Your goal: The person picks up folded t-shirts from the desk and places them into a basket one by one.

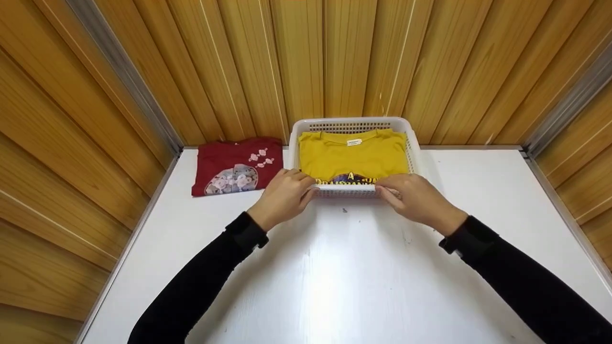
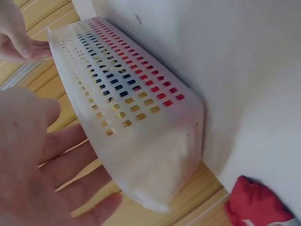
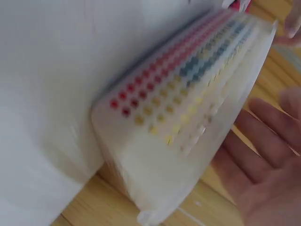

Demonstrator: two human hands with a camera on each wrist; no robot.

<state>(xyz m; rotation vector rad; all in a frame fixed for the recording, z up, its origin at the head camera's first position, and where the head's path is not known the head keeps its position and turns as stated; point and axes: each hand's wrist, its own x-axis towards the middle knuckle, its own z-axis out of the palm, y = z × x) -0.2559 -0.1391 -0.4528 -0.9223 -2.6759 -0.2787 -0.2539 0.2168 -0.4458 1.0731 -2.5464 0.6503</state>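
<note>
A white plastic basket [image 1: 300, 125] stands against the back wall, holding a folded yellow T-shirt [image 1: 354, 153] with a dark print and lettering. Red cloth [image 2: 155, 89] shows through the lower holes of its side. At the left part of the basket's front rim is my left hand [image 1: 285, 195], its fingers extended along the rim in the left wrist view. My right hand [image 1: 420, 200] is at the right part of the same rim, fingers rather straight, thumb apart from the basket wall in the right wrist view.
Left of the basket lies a folded dark red T-shirt [image 1: 239, 167] with a pale floral print, close to the basket's side. The white table [image 1: 334, 286] is bordered by wood-patterned walls [image 1: 296, 62] at the back and both sides.
</note>
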